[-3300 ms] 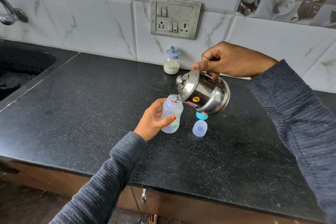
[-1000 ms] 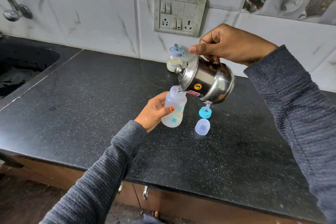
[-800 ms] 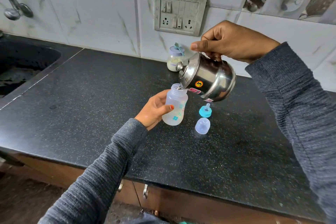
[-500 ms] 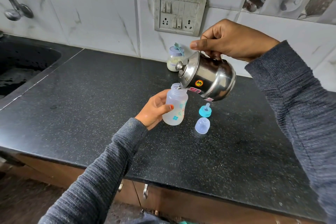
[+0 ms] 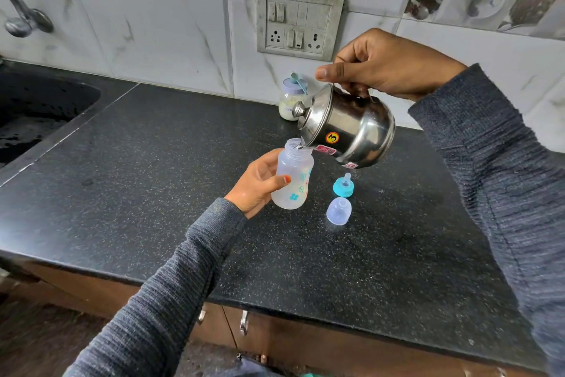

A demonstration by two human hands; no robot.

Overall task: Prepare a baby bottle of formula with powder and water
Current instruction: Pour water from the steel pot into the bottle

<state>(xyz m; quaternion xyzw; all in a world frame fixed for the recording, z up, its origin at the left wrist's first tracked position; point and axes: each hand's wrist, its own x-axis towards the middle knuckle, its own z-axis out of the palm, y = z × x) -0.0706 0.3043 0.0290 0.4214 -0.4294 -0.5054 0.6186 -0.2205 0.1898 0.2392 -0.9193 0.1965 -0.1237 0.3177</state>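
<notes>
My left hand point(image 5: 255, 184) grips a translucent baby bottle point(image 5: 293, 176) with small flower prints, open at the top and held just above the black counter point(image 5: 153, 162). My right hand point(image 5: 382, 66) holds a steel kettle point(image 5: 348, 129) by its handle, tipped steeply left so its spout touches the bottle's mouth. A teal nipple ring point(image 5: 343, 185) and a clear bottle cap point(image 5: 338, 211) lie on the counter right of the bottle. A small formula jar point(image 5: 290, 101) with a scoop on its lid stands by the wall behind the kettle.
A black sink point(image 5: 39, 107) with a tap point(image 5: 21, 18) lies at the far left. A switch and socket panel point(image 5: 298, 25) is on the tiled wall. The counter's front edge runs above wooden drawers with metal handles point(image 5: 243, 321).
Since the earliest frame the bottle and the kettle have both risen off the counter and the kettle has tipped further. Over the last half second they hardly move.
</notes>
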